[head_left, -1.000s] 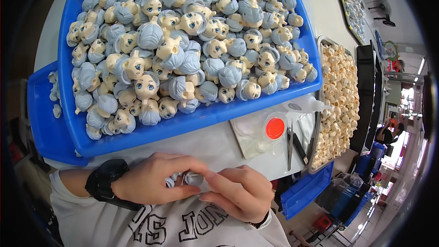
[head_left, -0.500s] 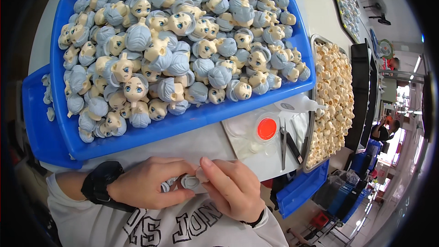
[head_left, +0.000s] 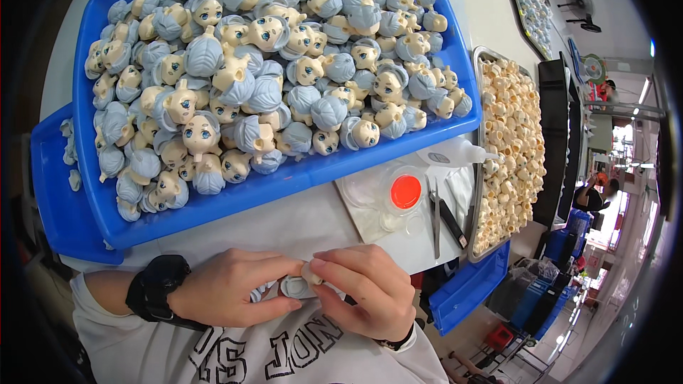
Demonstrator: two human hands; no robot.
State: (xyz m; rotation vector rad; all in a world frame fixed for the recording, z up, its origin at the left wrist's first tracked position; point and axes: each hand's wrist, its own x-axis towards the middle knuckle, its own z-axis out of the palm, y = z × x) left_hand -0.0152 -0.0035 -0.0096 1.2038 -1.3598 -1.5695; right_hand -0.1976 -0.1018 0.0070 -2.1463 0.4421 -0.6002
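Close to my body, my left hand (head_left: pixel 235 288) pinches a small grey-blue hollow doll hair piece (head_left: pixel 293 286) between thumb and forefinger. More grey-blue material shows under its fingers, partly hidden. My right hand (head_left: pixel 373 290) meets it from the right, its fingertips closed on a small cream doll part (head_left: pixel 311 274) that touches the hair piece's edge. Whether the two parts are joined I cannot tell. Beyond both hands stands a large blue tray (head_left: pixel 284 188), heaped with doll heads (head_left: pixel 201 133) with cream faces and grey-blue hair.
Right of the blue tray, a metal tray (head_left: pixel 478 206) holds many small cream parts (head_left: pixel 509 149). Between them lie a white squeeze bottle (head_left: pixel 448 153), a red round container (head_left: pixel 405 192), tweezers (head_left: pixel 436 224) and a black-handled knife (head_left: pixel 451 220). Another blue tray (head_left: pixel 53 185) sits underneath at left.
The cream part between my right fingertips shows more plainly, against the hair piece. My right hand has turned slightly. The tabletop things have shifted a little leftward in view.
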